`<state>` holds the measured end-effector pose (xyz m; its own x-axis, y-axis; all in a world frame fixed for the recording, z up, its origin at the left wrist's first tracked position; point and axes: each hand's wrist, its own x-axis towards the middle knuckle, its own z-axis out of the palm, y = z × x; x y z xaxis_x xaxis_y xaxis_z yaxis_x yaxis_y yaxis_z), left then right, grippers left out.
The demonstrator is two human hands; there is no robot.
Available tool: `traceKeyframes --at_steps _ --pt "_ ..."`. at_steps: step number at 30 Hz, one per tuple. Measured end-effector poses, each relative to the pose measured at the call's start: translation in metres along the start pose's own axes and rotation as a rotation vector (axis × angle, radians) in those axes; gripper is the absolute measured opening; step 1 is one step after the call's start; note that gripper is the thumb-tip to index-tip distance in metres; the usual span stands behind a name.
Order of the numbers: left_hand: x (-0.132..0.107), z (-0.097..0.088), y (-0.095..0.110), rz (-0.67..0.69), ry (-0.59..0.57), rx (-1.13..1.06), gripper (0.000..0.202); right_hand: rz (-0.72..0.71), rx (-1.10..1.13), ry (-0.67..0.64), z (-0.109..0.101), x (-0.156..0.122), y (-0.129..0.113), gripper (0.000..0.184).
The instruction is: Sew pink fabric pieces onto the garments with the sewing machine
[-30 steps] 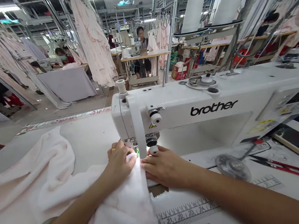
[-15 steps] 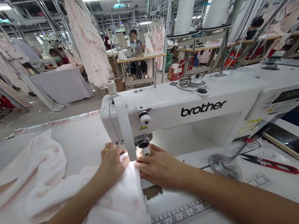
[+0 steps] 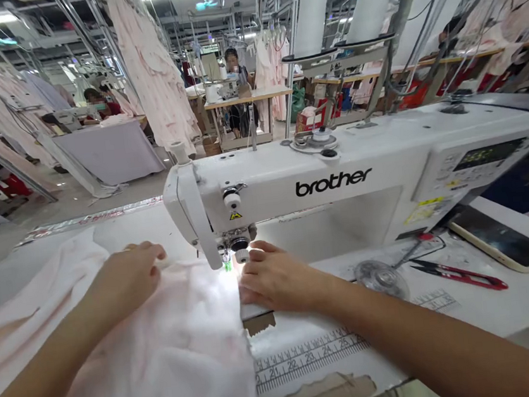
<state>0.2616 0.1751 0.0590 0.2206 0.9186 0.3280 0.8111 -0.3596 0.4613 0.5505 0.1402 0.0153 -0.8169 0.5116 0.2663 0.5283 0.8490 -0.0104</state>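
Observation:
A pale pink, soft-looking fabric piece [image 3: 199, 340] lies over the machine table, its right edge running up to the needle area. My left hand [image 3: 130, 274] is left of the sewing machine's [image 3: 327, 159] needle, with curled fingers pinching the fabric's far edge. Close to the right of the lit presser foot [image 3: 227, 263] is my right hand [image 3: 278, 276], its fingers bent and closed at the fabric's edge. What lies under those right fingertips is mostly hidden.
Red-handled thread snips [image 3: 464, 274], a phone [image 3: 503, 238] and a clear round disc [image 3: 381, 277] lie to the right. A printed ruler [image 3: 306, 359] runs along the table front. Two thread cones [image 3: 313, 14] stand above. Beyond, people sit at other machines among hanging garments [image 3: 149, 65].
My left hand has moved left, away from the needle, to the fabric's far edge. My right hand stays beside the presser foot. The view has shifted slightly, so the machine appears farther left.

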Motion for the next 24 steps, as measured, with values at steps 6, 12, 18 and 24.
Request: traceKeyframes --at_steps 6,12,18,24 --pt "-0.079 -0.002 0.033 0.380 -0.277 0.181 0.046 -0.205 -0.010 0.067 0.004 -0.003 -0.007 0.029" --pt "-0.111 0.026 0.046 0.360 -0.315 0.073 0.023 -0.504 -0.056 0.156 -0.001 -0.006 -0.026 0.032" --pt "-0.086 -0.001 0.033 0.129 -0.257 -0.082 0.024 -0.646 -0.109 0.310 0.004 -0.010 -0.064 0.025" --pt "-0.088 0.010 0.034 0.298 -0.336 0.014 0.021 -0.534 -0.030 0.410 0.013 -0.009 -0.061 0.020"
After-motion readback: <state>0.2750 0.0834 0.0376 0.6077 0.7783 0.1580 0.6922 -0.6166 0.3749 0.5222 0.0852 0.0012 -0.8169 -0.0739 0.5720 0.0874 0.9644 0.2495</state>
